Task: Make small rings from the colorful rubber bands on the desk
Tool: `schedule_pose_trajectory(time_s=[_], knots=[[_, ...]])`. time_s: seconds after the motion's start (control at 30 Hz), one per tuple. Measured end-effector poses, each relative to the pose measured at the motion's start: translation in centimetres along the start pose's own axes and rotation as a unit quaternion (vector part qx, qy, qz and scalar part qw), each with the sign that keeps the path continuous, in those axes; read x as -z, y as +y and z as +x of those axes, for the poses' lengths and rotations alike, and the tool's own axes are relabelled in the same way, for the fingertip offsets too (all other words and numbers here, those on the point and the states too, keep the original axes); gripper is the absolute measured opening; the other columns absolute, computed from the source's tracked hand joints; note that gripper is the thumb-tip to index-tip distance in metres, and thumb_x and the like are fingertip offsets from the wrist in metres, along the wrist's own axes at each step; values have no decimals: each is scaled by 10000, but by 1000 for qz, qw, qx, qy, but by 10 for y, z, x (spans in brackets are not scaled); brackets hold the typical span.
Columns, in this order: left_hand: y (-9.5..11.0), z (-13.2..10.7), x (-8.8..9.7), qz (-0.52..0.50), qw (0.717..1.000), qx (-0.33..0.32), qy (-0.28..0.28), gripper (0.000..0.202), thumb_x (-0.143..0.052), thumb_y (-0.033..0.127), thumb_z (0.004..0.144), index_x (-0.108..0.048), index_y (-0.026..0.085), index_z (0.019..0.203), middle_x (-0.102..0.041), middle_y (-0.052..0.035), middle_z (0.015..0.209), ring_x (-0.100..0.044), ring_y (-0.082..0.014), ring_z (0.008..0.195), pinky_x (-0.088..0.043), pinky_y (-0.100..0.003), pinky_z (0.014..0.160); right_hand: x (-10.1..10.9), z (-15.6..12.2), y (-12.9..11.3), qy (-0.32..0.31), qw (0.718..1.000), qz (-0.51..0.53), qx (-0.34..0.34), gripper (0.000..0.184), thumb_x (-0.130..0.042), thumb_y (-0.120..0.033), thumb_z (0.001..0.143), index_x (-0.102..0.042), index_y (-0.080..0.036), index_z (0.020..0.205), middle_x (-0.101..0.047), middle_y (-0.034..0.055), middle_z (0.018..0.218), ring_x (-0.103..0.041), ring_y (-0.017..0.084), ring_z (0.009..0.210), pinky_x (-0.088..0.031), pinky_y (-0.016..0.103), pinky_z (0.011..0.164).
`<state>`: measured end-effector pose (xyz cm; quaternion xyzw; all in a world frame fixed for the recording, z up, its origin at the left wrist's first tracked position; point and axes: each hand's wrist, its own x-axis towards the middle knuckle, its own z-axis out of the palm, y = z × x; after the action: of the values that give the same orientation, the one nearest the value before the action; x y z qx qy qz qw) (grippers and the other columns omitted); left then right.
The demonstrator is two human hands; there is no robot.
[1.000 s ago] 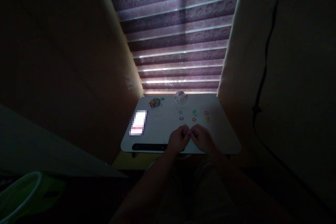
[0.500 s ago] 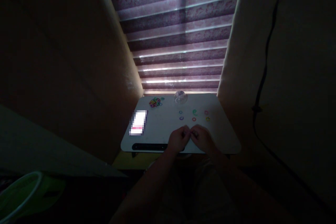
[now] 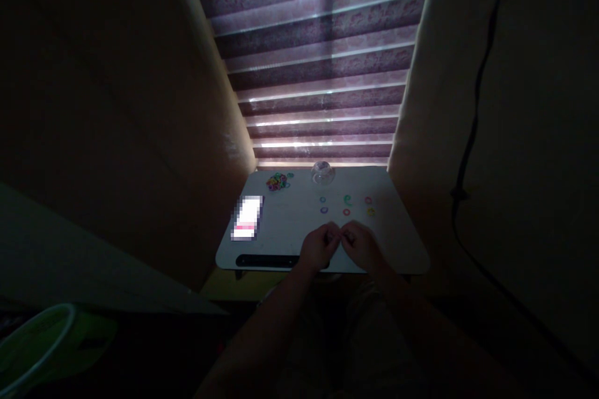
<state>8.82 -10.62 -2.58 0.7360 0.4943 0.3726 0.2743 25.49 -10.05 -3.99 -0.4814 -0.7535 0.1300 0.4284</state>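
Left hand [image 3: 318,248] and right hand [image 3: 364,247] side by side at near edge of small white table [image 3: 402,243]. Fingers of both curled shut, tips touching in middle. Too dark to tell if tiny thing pinched there.

Small coloured loose rings [image 3: 346,212] lie flat just past fingertips, away from person, a bit to right: right hand nearer. Rows run left to right.

Count: six loose rings, two rows of three. One heap of coloured rings [image 3: 276,182] at far left, well apart. One clear round glass ball [image 3: 322,173] at far edge. One blurred white card [image 3: 246,218] on left.
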Motion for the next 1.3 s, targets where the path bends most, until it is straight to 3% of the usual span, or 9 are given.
schedule_pose_trajectory(time_s=[0.37,0.7,1.03,1.3], knots=[[6,0,-1,10,1000,2,-6,177,-598,252,840,-679,188,983,-688,7,786,-574,-115,667,-443,-210,651,1,-1,-2,9,1000,-5,-1,44,-551,-178,819,-582,-207,807,-578,19,743,-525,160,677,-391,270,633],[10,-1,3,28,999,-16,-21,201,-549,281,871,-710,215,972,-683,19,766,-567,-120,671,-439,-213,662,1,1,-2,21,1000,-18,2,55,-556,-196,824,-563,-209,772,-560,20,730,-509,162,676,-381,277,634],[8,-1,3,-27,1000,-1,10,162,-571,286,888,-701,194,918,-720,6,812,-621,-119,717,-464,-211,702,0,0,-1,8,1000,-8,-2,66,-572,-232,830,-568,-209,768,-567,14,710,-507,154,647,-377,270,612],[4,1,0,-7,1000,23,17,180,-596,324,881,-711,186,896,-713,4,777,-616,-124,698,-464,-214,696,0,-1,0,5,1000,-8,8,62,-558,-221,838,-577,-205,781,-552,18,708,-498,155,659,-362,262,600]])
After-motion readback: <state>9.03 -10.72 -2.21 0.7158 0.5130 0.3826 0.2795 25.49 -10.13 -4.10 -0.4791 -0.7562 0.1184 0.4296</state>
